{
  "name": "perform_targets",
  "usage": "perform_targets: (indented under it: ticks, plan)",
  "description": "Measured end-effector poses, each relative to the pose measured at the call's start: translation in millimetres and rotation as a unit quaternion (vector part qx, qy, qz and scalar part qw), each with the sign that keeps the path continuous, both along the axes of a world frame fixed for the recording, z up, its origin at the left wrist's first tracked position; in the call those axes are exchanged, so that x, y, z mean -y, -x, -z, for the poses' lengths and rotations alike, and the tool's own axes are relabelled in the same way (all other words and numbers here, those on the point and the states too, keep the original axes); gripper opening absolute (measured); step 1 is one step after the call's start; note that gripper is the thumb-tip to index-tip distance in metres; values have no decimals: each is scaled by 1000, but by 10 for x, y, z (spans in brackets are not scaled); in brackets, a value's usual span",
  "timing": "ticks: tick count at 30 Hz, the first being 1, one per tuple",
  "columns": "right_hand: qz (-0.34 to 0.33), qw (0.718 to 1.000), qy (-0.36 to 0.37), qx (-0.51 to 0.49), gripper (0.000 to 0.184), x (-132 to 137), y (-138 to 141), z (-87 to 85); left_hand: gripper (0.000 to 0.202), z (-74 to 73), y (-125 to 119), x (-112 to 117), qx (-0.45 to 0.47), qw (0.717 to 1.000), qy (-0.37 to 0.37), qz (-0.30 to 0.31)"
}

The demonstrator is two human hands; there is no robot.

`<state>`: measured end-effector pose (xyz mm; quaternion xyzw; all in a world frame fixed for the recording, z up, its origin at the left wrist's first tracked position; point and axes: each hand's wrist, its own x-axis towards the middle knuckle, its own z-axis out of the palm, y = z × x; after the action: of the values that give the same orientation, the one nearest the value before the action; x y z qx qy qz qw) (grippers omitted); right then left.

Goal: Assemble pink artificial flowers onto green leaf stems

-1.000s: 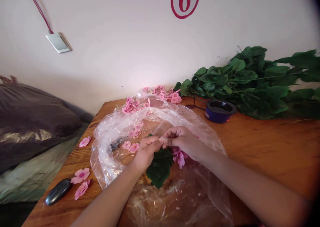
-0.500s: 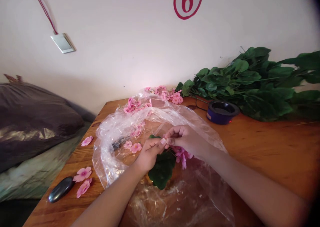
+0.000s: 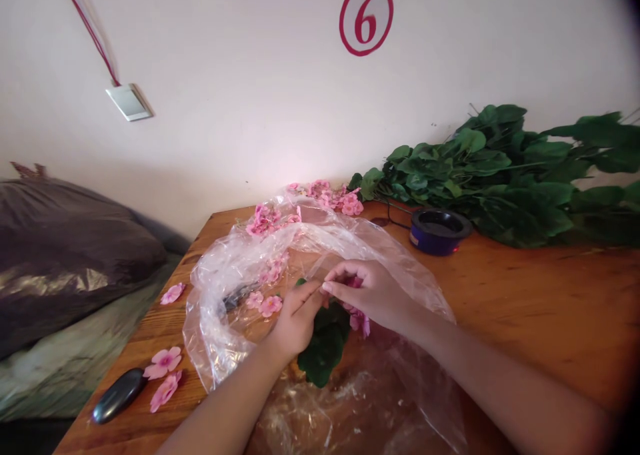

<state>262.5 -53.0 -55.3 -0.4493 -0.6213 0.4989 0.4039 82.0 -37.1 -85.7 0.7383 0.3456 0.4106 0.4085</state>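
Observation:
My left hand (image 3: 299,318) and my right hand (image 3: 370,295) meet over a clear plastic bag (image 3: 320,233), their fingertips pinched together on a thin stem I can barely make out. Below the fingers hangs an artificial green leaf (image 3: 323,351), and a pink artificial flower (image 3: 359,320) sits partly behind my right hand. More pink blossoms (image 3: 270,305) lie under the plastic to the left of my left hand. A heap of pink flowers (image 3: 330,200) lies at the bag's far end.
The wooden table (image 3: 545,301) holds loose pink blossoms (image 3: 166,361), a black oval object (image 3: 119,395), a blue bowl (image 3: 439,232) and a pile of artificial green leaves (image 3: 480,175) along the wall. A dark cushion (image 3: 65,255) lies beyond the table's left edge.
My hands stay together with only small finger shifts. The whole scene sits slightly lower in the view, and the pink flower is now more hidden behind my right hand.

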Motion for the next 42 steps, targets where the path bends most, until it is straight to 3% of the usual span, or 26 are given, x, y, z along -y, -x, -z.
perform_targets:
  ticks: [9, 16, 26, 29, 33, 38, 42]
  plan:
    - [-48, 995, -53, 70, 23, -86, -150, -20, 42, 16, 5, -11, -44, 999, -8, 5]
    - [-53, 998, -15, 31, 26, -135, -180, 4, 43, 20, 8, -33, -38, 999, 4, -13]
    - [-6, 978, -156, 135, 24, -170, -177, 4, 43, 34, -5, -39, -27, 999, 19, -34]
    - [20, 941, -258, 220, 22, -187, -190, 12, 42, 37, -12, -32, -24, 999, 17, -40]
    - [53, 843, -413, 339, 20, -195, -201, 46, 41, 29, -25, -20, -33, 998, 13, -48]
    - [26, 767, -464, 443, 25, -156, -192, 53, 41, 19, -45, -21, -49, 998, -2, -42]
    - [47, 717, -513, 469, 29, -138, -150, 89, 41, 10, -56, -19, -67, 997, -18, -45]
